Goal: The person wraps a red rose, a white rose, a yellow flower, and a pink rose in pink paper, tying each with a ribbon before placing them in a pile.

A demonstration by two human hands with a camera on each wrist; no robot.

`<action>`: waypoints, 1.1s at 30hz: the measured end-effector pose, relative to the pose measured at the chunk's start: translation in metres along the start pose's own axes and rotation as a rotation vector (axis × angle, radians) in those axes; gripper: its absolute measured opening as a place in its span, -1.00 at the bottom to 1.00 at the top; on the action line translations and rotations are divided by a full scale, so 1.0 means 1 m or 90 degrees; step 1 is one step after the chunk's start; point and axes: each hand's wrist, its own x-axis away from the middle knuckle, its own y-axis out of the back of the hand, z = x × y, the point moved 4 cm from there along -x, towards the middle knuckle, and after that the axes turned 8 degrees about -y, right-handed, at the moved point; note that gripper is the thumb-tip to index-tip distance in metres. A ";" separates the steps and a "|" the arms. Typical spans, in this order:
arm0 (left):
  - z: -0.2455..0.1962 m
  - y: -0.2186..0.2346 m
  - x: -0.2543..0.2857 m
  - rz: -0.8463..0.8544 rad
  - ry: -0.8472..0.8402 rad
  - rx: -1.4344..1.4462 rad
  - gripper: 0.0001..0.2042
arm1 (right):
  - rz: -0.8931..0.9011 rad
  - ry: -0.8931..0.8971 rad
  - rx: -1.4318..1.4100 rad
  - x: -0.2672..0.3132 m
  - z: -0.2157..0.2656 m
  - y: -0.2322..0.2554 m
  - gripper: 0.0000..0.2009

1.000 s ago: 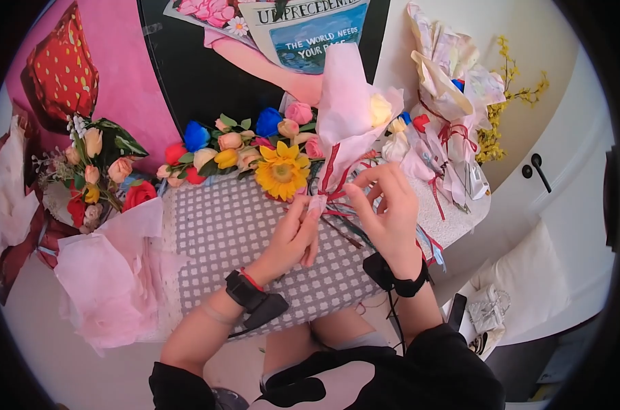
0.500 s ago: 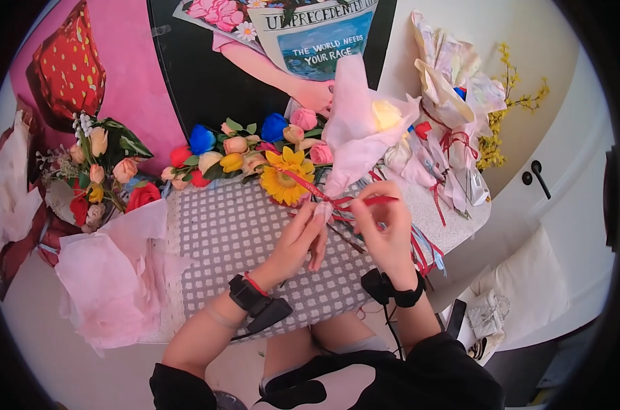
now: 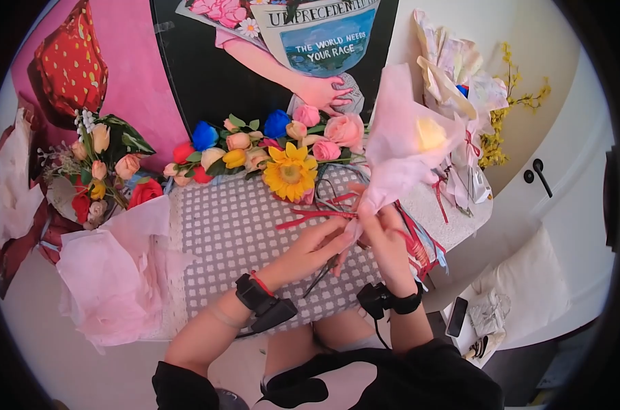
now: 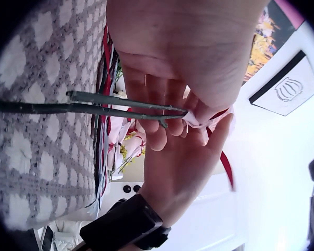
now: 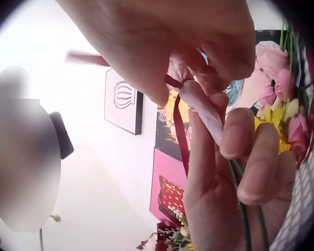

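A small bouquet in pale pink paper leans up to the right, a cream flower showing at its opening. My left hand grips its paper-wrapped handle, and two green stems stick out below the palm. Just above, my right hand closes thumb and fingers around the neck of the wrapping. Dark red ribbon goes round that neck, one end pointing left and another hanging down in the right wrist view. The fingers partly hide where the ribbon crosses.
Artificial flowers line the table's back, among them a sunflower. Pink paper sheets and a flower arrangement are at the left. Loose ribbons lie beside my right hand. Wrapped bouquets stand at the back right.
The bouquet has shifted right and tilted further right, with both hands following. My right hand has gone from drawing out the red ribbon to holding the bouquet's neck. A ribbon end now points left.
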 end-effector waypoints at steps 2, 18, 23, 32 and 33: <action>0.004 0.001 -0.001 -0.029 -0.036 -0.033 -0.78 | -0.040 -0.034 -0.052 0.003 -0.003 0.008 -0.75; -0.039 -0.001 0.004 -0.200 -0.370 -0.439 -0.88 | -0.043 -0.063 -0.113 -0.006 -0.001 0.001 -0.77; -0.039 0.005 0.003 -0.234 -0.383 -0.510 -0.89 | -0.066 -0.013 -0.015 -0.007 -0.012 -0.002 -0.77; -0.041 0.002 0.007 -0.237 -0.451 -0.702 -0.84 | -0.135 0.139 0.109 -0.008 -0.012 -0.004 -0.77; -0.041 0.001 0.007 -0.243 -0.454 -0.720 -0.83 | -0.135 0.138 0.109 -0.008 -0.013 -0.003 -0.77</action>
